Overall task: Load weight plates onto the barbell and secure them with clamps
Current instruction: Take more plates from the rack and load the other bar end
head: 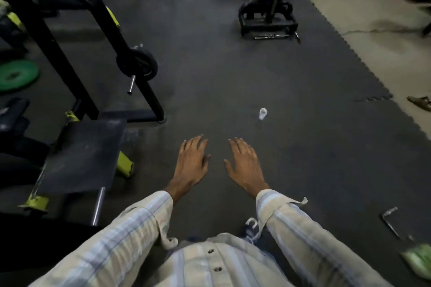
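At far left a green plate (16,75) lies flat on the dark floor mat (233,81), probably left there within reach of the rack; just right of it a black rack (58,37) slopes down to the floor, and low on its frame a black plate (137,62) hangs on a short steel peg (131,85), stored upright so it can slide off; below the rack a padded seat (84,156) with yellow-green brackets sits on a steel post; no barbell or clamp can be clearly made out, though a small metal bar (271,36) lies at the foot of a distant machine (268,7), too small to identify.

In the centre, the left hand (192,163) and right hand (245,165) reach forward over the mat, palms down, side by side but apart; both have fingers straight and slightly spread, holding nothing and touching nothing; striped sleeves (116,235) cover both forearms; the pose suggests loading has not begun.

Beyond the right hand a small clear bottle (263,113) stands on the mat; at lower right lies a bent metal handle (393,221); at the right edge a sandal (419,102) rests on pale floor.
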